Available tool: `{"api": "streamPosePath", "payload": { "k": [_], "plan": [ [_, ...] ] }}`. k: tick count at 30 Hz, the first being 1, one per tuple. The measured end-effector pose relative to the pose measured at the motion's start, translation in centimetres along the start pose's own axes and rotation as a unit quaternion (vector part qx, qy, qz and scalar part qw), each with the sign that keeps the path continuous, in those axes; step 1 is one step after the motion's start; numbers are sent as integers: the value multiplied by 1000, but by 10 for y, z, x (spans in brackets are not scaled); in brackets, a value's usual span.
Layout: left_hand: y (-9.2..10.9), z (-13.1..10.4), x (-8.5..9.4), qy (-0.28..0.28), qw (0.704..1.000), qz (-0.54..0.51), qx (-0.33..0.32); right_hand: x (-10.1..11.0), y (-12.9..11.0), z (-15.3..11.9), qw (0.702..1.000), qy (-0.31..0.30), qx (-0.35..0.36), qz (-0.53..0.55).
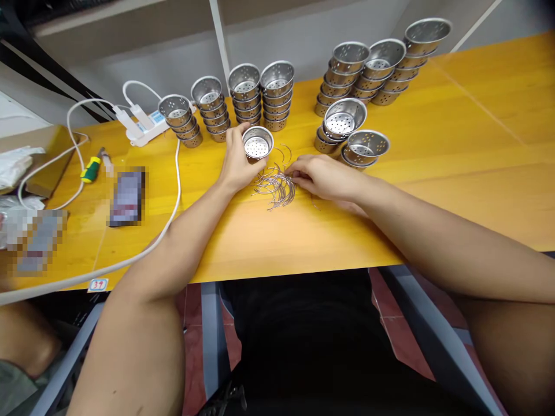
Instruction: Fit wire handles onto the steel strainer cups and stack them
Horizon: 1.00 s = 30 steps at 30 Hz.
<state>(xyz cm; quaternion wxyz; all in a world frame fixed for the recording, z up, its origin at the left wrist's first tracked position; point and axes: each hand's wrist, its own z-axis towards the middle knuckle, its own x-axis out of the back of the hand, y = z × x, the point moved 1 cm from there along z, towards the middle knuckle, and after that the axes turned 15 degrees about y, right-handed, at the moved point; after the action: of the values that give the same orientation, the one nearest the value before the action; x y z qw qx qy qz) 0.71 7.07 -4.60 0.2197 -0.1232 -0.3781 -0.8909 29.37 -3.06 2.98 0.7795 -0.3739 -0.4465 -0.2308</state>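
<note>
My left hand (240, 159) is closed around the side of a small perforated metal cup (258, 143), its mouth facing up and tilted toward me. A loose pile of thin curved metal wires (277, 188) lies on the table just in front of the cup. At the pile's right edge, my right hand (314, 174) has its fingers pinched together among the wires; it seems to grip a wire, though the fingertips partly hide it. Right of that hand stand short stacks of the same cups, one with a tilted top cup (346, 118) and another (367, 147) nearer me.
Taller cup stacks (277, 95) line the back, with more (347, 75) at the back right. A white power strip (145, 127) and its cable (178, 173) run along the left. A green-yellow screwdriver (91, 169) and a phone (126, 196) lie on the yellow table (468, 150).
</note>
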Motion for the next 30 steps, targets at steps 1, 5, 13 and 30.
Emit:
{"api": "streamPosePath", "payload": {
  "k": [1, 5, 13, 30],
  "plan": [
    [4, -1, -1, -7, 1000, -5, -13, -3, -1, 0, 1000, 5, 5, 10],
    [7, -4, -3, -21, 999, -12, -23, -13, -7, 0, 998, 22, 23, 45],
    [-11, -3, -7, -13, 999, -36, 17, 19, -20, 1, 994, 66, 6, 92],
    [6, -6, -10, -36, 998, -51, -16, -14, -12, 0, 973, 28, 77, 215]
  ]
}}
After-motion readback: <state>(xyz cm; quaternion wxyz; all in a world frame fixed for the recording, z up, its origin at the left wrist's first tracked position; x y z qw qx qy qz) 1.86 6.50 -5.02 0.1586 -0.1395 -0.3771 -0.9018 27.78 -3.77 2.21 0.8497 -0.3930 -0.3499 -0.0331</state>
